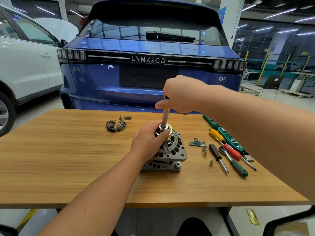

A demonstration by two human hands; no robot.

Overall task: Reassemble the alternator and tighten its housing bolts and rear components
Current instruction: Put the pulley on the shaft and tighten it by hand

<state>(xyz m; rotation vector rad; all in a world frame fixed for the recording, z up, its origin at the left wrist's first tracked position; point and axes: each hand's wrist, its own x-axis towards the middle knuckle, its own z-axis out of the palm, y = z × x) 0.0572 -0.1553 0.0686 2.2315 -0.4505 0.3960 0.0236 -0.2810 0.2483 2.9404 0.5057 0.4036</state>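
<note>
A grey alternator (172,153) stands pulley-up on the wooden table (68,167). My left hand (148,141) grips its brass-coloured pulley (168,132) from the left. A steel socket driver shaft (165,118) stands upright on the pulley nut. My right hand (180,94) grips the driver's handle from above, and the handle is mostly hidden in my fist.
Rear alternator parts (116,125) lie at the table's back. To the right of the alternator lie long bolts (197,143), small sockets (205,151), a black screwdriver (218,157), a ratchet (233,160), a yellow-and-red screwdriver (225,145) and a green socket rail (226,135). A blue car (150,65) stands behind the table.
</note>
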